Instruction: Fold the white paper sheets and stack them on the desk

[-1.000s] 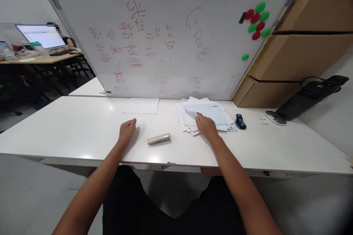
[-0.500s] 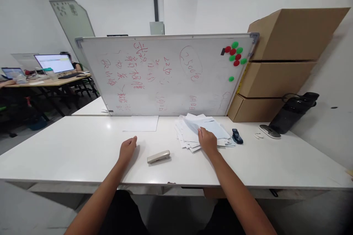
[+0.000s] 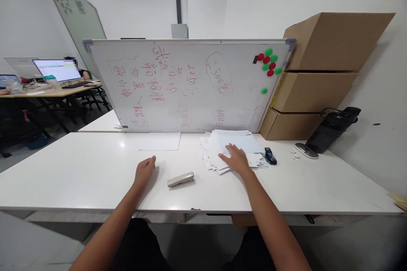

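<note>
My right hand lies with fingers spread on a messy stack of paper sheets, touching the top sheet, whose upper right bears a line of print. On the white table to the left rests my left hand, closed in a loose fist with nothing showing in it. Between the hands, nearer the front edge, is a beige stapler, touched by neither. A flat white sheet lies beyond my left hand, at the foot of the whiteboard.
A whiteboard with red writing and magnets stands along the table's back. Stacked cardboard boxes, a black bottle, a computer mouse and a small dark device are at right. A person sits at a far desk.
My right hand has let go of the lifted top sheet and opened flat on the stack. The sheet now lies down. My left hand stays in place; the view shifted slightly.
</note>
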### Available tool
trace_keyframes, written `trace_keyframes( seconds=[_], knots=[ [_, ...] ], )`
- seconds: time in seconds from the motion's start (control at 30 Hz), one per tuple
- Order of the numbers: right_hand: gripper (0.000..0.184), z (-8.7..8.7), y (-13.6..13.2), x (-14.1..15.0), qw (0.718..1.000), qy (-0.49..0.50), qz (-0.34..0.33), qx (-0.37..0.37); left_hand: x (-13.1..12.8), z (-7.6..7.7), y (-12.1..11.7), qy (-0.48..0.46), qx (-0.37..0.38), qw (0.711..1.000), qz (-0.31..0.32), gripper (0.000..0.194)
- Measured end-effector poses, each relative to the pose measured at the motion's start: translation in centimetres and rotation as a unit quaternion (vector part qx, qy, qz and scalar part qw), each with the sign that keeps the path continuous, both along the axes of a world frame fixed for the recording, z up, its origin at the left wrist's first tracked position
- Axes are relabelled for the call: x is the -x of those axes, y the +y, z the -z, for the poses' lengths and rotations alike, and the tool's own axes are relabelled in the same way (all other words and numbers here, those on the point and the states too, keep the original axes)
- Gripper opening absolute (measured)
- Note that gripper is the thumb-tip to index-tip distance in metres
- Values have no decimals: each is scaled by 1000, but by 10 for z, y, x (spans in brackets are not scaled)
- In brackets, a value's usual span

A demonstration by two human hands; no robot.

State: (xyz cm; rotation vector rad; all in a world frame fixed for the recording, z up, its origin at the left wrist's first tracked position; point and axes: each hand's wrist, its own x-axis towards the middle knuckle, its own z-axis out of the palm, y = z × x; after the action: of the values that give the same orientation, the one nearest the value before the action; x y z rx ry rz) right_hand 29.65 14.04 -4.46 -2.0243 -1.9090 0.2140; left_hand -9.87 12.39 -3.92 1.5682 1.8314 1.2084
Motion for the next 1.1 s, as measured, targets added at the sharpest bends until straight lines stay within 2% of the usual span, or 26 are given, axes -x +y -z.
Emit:
trace_keyframes(
  seconds=[0.4, 0.5, 0.6, 0.87, 1.1],
  knots=[
    [56, -11, -3, 2, 1000, 5, -5, -4, -2, -4, -2, 5, -4, 1000, 4, 47],
    [50, -14, -3, 3, 1000, -19, -4, -4, -3, -6, -3, 6, -3, 1000, 7, 46],
    [48, -19, -2, 5, 996, -82, -6, 28, -4, -7, -3, 6, -3, 1000, 12, 46],
    [44, -40, 1, 12, 975, -195, -80, 70, -2, -4, -3, -2, -3, 1000, 6, 45],
    [49, -62, 14, 21, 954, -244, -139, 108, -2, -6, -4, -12, 3, 1000, 7, 45]
  ],
)
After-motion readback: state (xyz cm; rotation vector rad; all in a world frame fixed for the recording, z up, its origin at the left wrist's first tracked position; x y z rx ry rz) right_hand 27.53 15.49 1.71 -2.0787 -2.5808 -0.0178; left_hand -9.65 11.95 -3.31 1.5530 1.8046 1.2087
